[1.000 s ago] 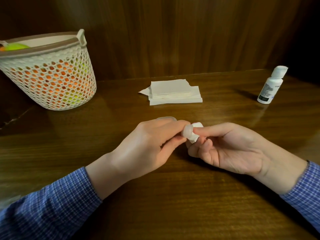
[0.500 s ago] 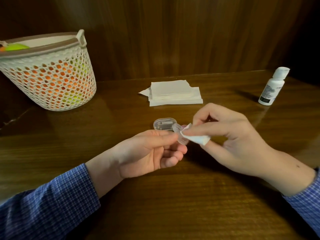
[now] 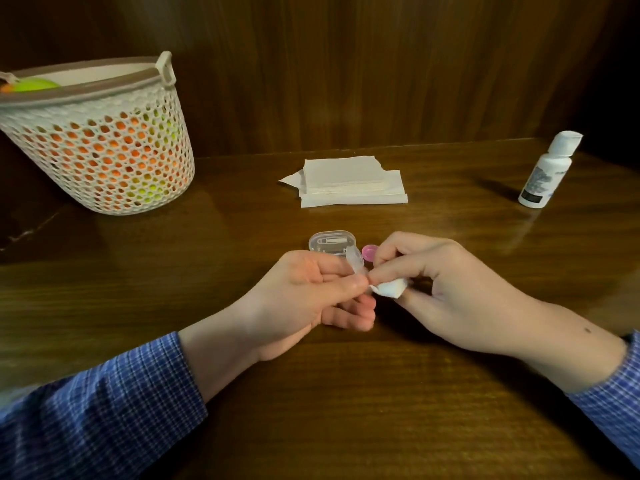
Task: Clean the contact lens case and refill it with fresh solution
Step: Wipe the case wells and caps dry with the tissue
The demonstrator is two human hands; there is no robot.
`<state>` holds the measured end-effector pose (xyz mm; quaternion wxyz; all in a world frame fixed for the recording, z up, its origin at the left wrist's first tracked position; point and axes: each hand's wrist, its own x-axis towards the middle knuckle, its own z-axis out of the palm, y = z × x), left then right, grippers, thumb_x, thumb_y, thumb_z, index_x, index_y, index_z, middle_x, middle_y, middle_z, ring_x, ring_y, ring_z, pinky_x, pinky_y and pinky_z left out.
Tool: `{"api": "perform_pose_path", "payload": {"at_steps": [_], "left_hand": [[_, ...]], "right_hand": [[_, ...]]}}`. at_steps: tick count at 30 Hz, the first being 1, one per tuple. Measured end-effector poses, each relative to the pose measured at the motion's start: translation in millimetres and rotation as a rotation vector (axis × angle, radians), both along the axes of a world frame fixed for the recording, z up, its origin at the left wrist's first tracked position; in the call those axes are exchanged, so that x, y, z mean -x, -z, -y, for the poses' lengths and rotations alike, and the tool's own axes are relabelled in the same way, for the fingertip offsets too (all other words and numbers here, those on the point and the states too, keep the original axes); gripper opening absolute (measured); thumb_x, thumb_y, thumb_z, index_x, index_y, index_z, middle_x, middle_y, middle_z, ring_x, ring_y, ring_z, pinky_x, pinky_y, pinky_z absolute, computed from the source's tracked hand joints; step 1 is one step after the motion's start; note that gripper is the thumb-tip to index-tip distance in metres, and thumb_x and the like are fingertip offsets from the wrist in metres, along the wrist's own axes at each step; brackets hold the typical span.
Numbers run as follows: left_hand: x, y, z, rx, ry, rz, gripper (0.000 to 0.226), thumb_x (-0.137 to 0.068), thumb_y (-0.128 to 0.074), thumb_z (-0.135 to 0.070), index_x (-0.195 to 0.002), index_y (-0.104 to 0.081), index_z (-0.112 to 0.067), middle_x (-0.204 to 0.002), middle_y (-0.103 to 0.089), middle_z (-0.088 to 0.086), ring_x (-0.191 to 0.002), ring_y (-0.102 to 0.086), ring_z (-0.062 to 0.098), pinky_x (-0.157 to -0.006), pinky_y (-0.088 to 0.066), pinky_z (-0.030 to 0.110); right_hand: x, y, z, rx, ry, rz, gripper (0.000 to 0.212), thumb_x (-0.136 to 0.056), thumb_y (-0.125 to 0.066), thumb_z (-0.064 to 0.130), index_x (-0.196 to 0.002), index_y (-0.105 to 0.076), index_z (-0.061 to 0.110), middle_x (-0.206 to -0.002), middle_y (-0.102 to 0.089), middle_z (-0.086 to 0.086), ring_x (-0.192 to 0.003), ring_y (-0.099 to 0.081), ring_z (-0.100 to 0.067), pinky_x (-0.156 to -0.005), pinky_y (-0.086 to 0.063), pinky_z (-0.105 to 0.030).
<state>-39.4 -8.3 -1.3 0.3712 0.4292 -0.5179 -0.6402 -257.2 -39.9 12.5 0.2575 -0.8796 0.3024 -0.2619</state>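
Observation:
My left hand [image 3: 311,292] pinches a small clear contact lens case [image 3: 356,259] between thumb and fingers, just above the table. My right hand [image 3: 446,282] pinches a folded bit of white tissue [image 3: 389,289] and holds it against the case. A pink cap [image 3: 369,252] lies on the table right behind my fingers. A clear plastic box [image 3: 331,241] holding small tools sits just beyond it. The white solution bottle [image 3: 547,169] stands upright at the far right.
A stack of white tissues [image 3: 349,181] lies at the back centre of the wooden table [image 3: 346,393]. A white perforated basket [image 3: 100,140] with orange and green things inside stands at the back left. A dark wood wall runs behind.
My right hand has turned over and shifted the tissue lower on the case. My left hand has dropped a little, uncovering the clear box and the pink cap.

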Motion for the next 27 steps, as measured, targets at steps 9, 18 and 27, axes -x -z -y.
{"api": "perform_pose_path", "payload": {"at_steps": [9,18,27], "left_hand": [[9.6,8.2,-10.7,0.520,-0.202,0.453,0.009,-0.095,-0.072,-0.014,-0.102,-0.076,-0.017,-0.083,-0.074,-0.002,-0.077,-0.078,0.015,-0.066,-0.066,0.034],[6.2,-6.5,-4.1,0.440,-0.209,0.240,0.025,-0.090,-0.070,-0.022,-0.114,-0.074,-0.020,-0.086,-0.076,0.000,-0.075,-0.076,0.018,-0.066,-0.064,0.030],[-2.4,-9.5,4.8,-0.153,0.058,-0.278,0.021,-0.097,-0.059,-0.023,-0.098,-0.074,-0.007,-0.082,-0.068,0.006,-0.066,-0.066,0.010,-0.059,-0.056,0.018]], "right_hand": [[-2.1,0.0,5.5,-0.710,0.075,0.235,0.013,-0.094,-0.068,0.005,-0.091,-0.080,0.001,-0.080,-0.075,0.002,-0.077,-0.067,-0.002,-0.069,-0.056,-0.021],[6.0,-18.0,18.5,-1.622,0.071,0.827,0.037,-0.080,-0.071,-0.007,-0.117,-0.066,-0.003,-0.089,-0.066,-0.019,-0.066,-0.065,-0.015,-0.054,-0.059,-0.024],[1.6,4.8,8.5,0.291,0.056,0.257,0.021,-0.092,-0.071,0.008,-0.110,-0.079,0.015,-0.096,-0.064,0.002,-0.089,-0.063,-0.018,-0.075,-0.049,-0.020]]}}
